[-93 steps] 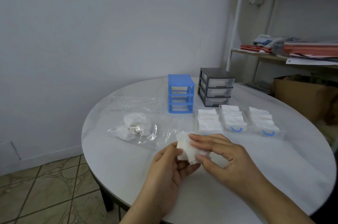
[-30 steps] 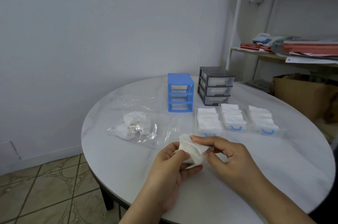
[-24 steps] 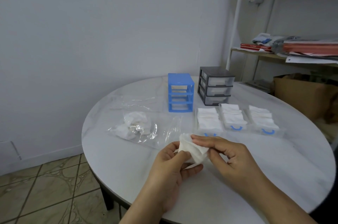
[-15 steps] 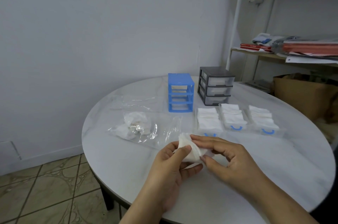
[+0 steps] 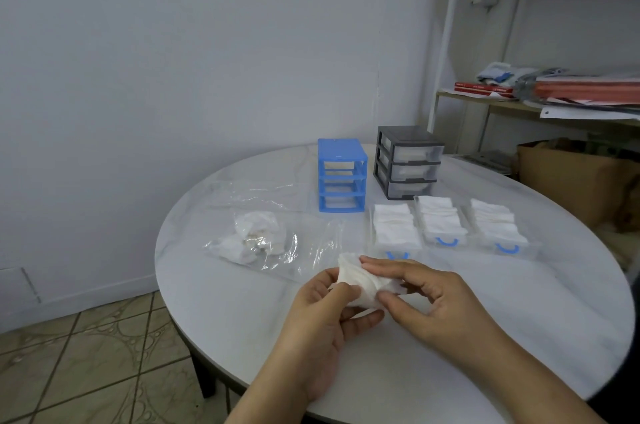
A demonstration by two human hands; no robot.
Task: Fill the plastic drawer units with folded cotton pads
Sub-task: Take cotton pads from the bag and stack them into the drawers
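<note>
Low in the frame's middle, both hands hold one white pad (image 5: 360, 283) just above the round table (image 5: 519, 337). The left hand (image 5: 322, 319) grips the pad's left end, thumb curled over its top and fingers beneath. The right hand (image 5: 429, 295) pinches the right end, with the fingers laid along the pad's upper edge and the thumb under it.

Right of centre, three clear drawers (image 5: 446, 243) lie side by side on the table, each packed with folded pads. Behind them, toward the wall, the blue unit (image 5: 341, 176) stands with its three slots open, and the grey unit (image 5: 408, 162) just to its right has its drawers in. Left of centre, a clear bag (image 5: 263, 243) with loose pads lies flat on the table.

At the right edge stand a shelf (image 5: 491, 105) with papers and a cardboard box (image 5: 571, 177).
</note>
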